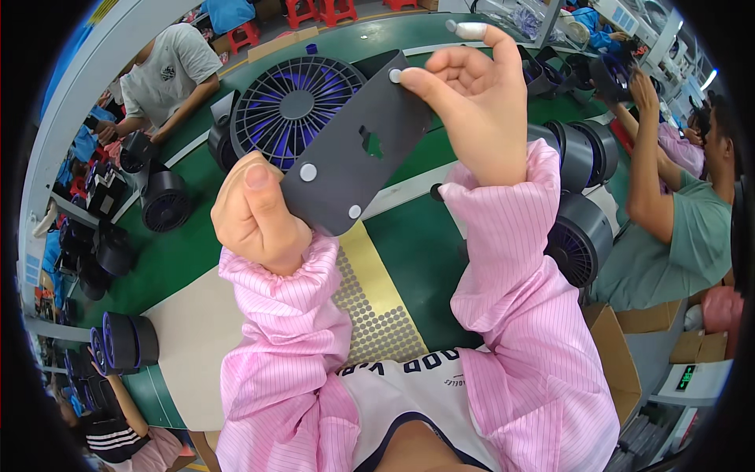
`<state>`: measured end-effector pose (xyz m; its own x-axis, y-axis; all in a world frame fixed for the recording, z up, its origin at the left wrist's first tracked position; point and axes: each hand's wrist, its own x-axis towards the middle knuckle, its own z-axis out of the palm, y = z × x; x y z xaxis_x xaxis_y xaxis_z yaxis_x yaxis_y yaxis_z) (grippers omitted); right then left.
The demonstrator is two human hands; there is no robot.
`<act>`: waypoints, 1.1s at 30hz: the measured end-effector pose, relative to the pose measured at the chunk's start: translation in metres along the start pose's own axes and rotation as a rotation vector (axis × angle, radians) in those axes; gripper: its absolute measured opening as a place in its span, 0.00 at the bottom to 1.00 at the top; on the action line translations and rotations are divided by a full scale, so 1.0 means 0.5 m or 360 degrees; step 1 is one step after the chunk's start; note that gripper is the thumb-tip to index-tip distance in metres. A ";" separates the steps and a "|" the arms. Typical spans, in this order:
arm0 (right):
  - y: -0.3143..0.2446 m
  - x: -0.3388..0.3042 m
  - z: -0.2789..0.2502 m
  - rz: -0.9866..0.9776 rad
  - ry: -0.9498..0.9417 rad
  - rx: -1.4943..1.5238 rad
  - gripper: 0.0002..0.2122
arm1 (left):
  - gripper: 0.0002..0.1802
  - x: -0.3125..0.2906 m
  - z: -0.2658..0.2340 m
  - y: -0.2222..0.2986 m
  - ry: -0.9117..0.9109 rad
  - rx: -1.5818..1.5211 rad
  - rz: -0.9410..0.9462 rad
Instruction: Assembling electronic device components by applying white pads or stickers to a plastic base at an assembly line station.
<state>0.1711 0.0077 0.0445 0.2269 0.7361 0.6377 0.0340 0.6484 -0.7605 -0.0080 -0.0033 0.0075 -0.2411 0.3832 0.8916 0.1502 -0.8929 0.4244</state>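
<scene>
A dark grey desk fan [297, 104] with purple blades is held up in front of me, its flat base plate [334, 181] turned toward me. My left hand [259, 212] is closed around the near left end of the base. Pale round pads [308, 171] sit near the plate's corners, and a cut-out opens in its middle. At the upper corner, my right hand [491, 118] presses its thumb on one pad, with the other fingers curled. Its index finger is raised, wears a white cover and carries a small grey disc [451, 26] at the tip.
Below my hands lies a yellow sheet [370, 267] with rows of grey round pads on the green bench [417, 267]. More fans stand at left [165, 200] and right [578, 240]. A co-worker in green [676, 228] lifts a fan at right; another in grey [169, 75] sits across. An open cardboard box [617, 362] is lower right.
</scene>
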 end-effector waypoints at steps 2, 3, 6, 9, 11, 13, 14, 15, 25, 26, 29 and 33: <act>0.001 -0.005 -0.011 -0.0039 0.0039 0.0138 0.19 | 0.22 0.001 -0.001 -0.003 0.0046 -0.0037 -0.0046; -0.005 -0.018 -0.018 0.0056 0.0039 0.0222 0.17 | 0.22 0.001 -0.001 -0.004 0.0107 -0.0123 -0.0114; -0.001 -0.049 -0.029 0.0081 -0.0027 0.0352 0.08 | 0.23 0.006 -0.004 -0.008 0.0230 -0.0305 -0.0219; -0.006 -0.065 -0.027 0.0136 -0.0220 0.0108 0.02 | 0.23 0.008 0.000 0.000 0.0323 -0.0356 -0.0278; -0.008 -0.065 -0.029 0.0143 -0.0244 0.0098 0.02 | 0.23 0.007 0.003 0.002 0.0356 -0.0305 -0.0292; -0.008 -0.064 -0.032 0.0144 -0.0274 0.0092 0.02 | 0.23 0.007 0.002 0.000 0.0338 -0.0298 -0.0278; -0.007 -0.064 -0.032 0.0144 -0.0277 0.0085 0.02 | 0.23 0.005 -0.004 -0.004 0.0339 -0.0296 -0.0277; -0.005 -0.064 -0.032 0.0145 -0.0281 0.0077 0.03 | 0.22 0.002 -0.014 -0.011 0.0256 -0.0297 -0.0229; 0.018 -0.054 -0.041 -0.0212 -0.0195 -0.0498 0.06 | 0.23 0.005 0.010 -0.007 0.0320 -0.0272 -0.0216; 0.016 -0.057 -0.036 -0.0231 -0.0188 -0.0524 0.06 | 0.23 0.005 0.008 -0.004 0.0320 -0.0268 -0.0214; 0.013 -0.064 -0.028 -0.0307 -0.0212 -0.0659 0.05 | 0.23 0.004 0.003 -0.001 0.0210 -0.0126 -0.0130; 0.022 -0.065 -0.019 -0.0501 -0.0195 -0.0702 0.06 | 0.23 0.002 0.001 -0.001 0.0221 -0.0095 -0.0138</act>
<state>0.1733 -0.0110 0.0140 0.0259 0.5544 0.8319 0.4924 0.7171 -0.4933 -0.0076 -0.0023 0.0082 -0.3817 0.4269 0.8198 0.0668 -0.8719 0.4851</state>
